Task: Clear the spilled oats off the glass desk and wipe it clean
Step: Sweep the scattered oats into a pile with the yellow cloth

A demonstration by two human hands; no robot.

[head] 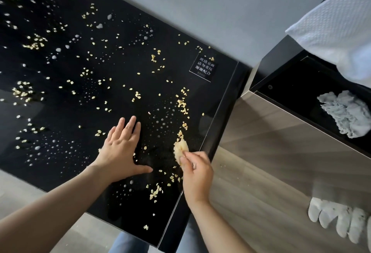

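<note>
A person is bending over a black glass surface strewn with oats and water droplets, which are lying scattered from the upper left of the frame down to the lower centre. The left hand is resting flat on the glass at lower centre, fingers straight and spread wide, holding nothing. Just to its right, by the surface's right edge, the right hand is pinching a pale yellow clump of oats between thumb and fingertips. A small label with white Chinese characters is sitting near the surface's far right corner. At right, a crumpled tissue is lying inside a dark open-topped box, a white paper towel is showing above it at upper right, and another crumpled wad is lying on the wooden floor at lower right.
</note>
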